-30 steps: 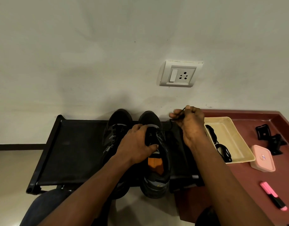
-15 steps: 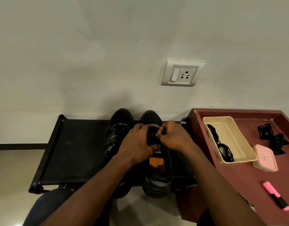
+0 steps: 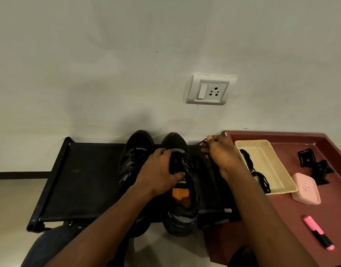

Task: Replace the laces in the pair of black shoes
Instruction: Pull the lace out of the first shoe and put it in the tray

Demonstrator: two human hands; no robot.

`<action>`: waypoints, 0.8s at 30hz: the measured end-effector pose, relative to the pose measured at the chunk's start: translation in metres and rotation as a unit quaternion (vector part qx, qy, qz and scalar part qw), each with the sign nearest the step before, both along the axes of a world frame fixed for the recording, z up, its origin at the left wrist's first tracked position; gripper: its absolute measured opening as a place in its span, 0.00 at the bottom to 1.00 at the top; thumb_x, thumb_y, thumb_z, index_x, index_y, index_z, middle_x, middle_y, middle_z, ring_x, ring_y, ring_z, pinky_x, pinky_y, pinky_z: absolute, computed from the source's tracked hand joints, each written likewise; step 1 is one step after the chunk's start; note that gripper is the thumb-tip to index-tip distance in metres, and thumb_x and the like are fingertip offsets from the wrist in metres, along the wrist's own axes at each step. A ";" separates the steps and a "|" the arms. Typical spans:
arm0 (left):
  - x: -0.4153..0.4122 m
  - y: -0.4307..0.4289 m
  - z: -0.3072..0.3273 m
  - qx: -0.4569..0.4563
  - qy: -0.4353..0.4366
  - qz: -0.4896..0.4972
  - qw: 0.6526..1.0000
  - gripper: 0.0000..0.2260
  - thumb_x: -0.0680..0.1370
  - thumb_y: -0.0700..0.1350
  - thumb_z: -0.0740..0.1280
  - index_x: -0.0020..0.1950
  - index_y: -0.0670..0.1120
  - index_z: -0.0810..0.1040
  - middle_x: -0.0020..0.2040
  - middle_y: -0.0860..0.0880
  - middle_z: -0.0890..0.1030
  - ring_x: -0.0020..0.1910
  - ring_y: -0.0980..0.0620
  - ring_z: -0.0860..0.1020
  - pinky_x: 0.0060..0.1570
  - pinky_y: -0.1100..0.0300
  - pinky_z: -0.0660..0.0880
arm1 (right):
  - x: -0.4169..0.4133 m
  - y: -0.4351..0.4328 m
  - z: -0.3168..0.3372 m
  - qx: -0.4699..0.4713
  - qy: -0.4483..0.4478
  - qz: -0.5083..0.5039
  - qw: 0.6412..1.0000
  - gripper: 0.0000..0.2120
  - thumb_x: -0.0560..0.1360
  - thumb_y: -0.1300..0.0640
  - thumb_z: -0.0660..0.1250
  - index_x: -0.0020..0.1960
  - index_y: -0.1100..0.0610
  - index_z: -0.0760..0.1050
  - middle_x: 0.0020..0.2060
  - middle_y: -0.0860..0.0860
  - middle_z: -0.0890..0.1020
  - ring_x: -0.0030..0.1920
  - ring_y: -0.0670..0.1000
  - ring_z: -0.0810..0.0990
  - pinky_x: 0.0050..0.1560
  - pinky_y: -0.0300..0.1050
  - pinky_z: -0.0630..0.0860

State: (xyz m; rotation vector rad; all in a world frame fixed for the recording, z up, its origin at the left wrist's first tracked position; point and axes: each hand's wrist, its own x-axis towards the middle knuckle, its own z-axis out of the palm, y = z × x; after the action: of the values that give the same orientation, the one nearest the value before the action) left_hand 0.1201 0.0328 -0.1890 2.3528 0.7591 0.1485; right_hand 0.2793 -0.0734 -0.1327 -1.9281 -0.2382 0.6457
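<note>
Rack of black fabric (image 3: 85,176) bore both shoes, toes toward wall: left black lace-up shoe (image 3: 136,151) untouched. Left hand (image 3: 158,174) clenched round upper of right black lace-up shoe (image 3: 177,143). Right hand (image 3: 221,157) pinched thin black lace (image 3: 201,141) beside toe. Cream plastic tray (image 3: 268,162) rightward.

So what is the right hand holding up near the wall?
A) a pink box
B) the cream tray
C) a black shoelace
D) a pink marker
C: the right hand pinches a thin black shoelace, just beside the shoe that the left hand grips.
</note>
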 end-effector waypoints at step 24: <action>0.012 -0.001 0.005 0.037 -0.020 -0.013 0.999 0.24 0.73 0.55 0.74 0.66 0.52 0.74 0.68 0.49 0.72 0.68 0.46 0.69 0.62 0.50 0.75 | -0.026 -0.009 -0.001 -0.170 -0.094 0.319 0.928 0.16 0.76 0.61 0.73 0.59 0.47 0.74 0.49 0.47 0.80 0.48 0.46 0.81 0.50 0.43 0.81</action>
State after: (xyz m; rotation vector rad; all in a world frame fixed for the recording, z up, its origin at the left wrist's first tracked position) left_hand 0.1326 0.0322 -0.1841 2.4206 0.7149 0.2139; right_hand 0.2530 -0.0827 -0.1334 -2.2542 -0.9568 0.9716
